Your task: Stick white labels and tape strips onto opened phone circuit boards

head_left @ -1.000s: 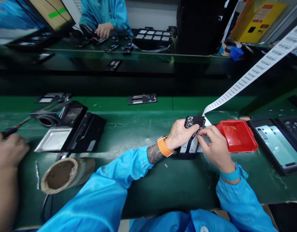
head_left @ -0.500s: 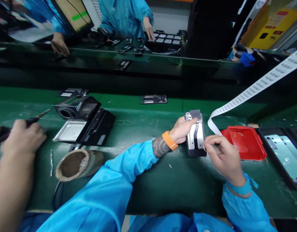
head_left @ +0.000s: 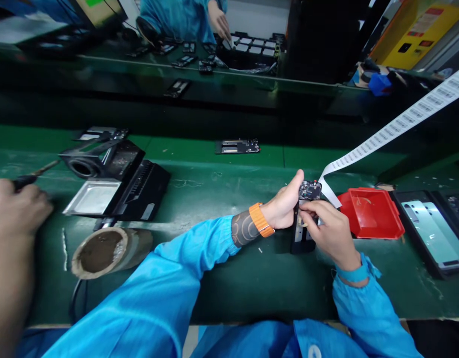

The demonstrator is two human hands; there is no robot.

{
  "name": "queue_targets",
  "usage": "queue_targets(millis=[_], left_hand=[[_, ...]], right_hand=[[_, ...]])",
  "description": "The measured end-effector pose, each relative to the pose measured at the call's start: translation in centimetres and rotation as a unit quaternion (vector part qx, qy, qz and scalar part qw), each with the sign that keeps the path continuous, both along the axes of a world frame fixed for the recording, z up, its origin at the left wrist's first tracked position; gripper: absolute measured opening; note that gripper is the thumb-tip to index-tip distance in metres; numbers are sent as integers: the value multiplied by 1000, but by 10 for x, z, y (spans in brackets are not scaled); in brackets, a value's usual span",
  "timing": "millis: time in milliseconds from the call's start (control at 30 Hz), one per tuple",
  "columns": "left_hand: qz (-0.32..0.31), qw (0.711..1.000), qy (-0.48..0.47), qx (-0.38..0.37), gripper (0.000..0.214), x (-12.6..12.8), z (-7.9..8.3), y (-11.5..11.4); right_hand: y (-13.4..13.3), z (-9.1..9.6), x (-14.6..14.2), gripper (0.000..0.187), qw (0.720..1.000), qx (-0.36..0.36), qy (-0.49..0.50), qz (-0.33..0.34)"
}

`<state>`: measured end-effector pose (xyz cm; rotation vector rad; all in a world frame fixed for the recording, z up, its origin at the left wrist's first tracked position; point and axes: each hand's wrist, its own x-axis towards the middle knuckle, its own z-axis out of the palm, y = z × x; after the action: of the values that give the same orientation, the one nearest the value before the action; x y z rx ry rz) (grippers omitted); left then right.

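Note:
My left hand (head_left: 285,204) supports an opened phone (head_left: 310,191) from its left side, thumb raised and fingers mostly hidden behind the frame. The phone's dark circuit board shows at the top, and its lower end tilts toward me. Over the phone's middle, my right hand (head_left: 331,231) has its fingertips pinched together. A small pale-yellow bit shows by those fingers; what they hold, if anything, I cannot make out. Just beyond the phone, a white strip of barcode labels (head_left: 393,128) hangs down to a red bin (head_left: 374,214) beside my right hand.
Another person's hand (head_left: 16,209) grips a soldering iron (head_left: 31,178) at the left. Near it stand a black soldering stand (head_left: 139,186) and a round pot (head_left: 137,246). Another opened phone (head_left: 238,146) lies at the back; a pale-green phone back (head_left: 438,231) sits right. A co-worker's hand (head_left: 219,21) is across the bench.
My right hand has come left onto the phone. My left thumb has lifted off it. The grey flap that covered the phone's top no longer shows, and the circuit board is exposed.

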<state>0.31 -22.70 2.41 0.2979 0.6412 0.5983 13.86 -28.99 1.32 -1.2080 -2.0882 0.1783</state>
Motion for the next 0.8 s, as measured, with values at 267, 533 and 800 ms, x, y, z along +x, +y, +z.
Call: queue_targets(millis=[267,533,800], left_hand=[[2,999,29,16,57,4,-1,-7],[37,997,37,56,61,3,3,-6],[-74,987,20,139,82,-17,12,86]], right_hand=[[1,7,2,12,996,-85,14,7],[-8,12,-1,16,997,-58,-27,33],[0,15,125,9,956,-80,-4,-282]])
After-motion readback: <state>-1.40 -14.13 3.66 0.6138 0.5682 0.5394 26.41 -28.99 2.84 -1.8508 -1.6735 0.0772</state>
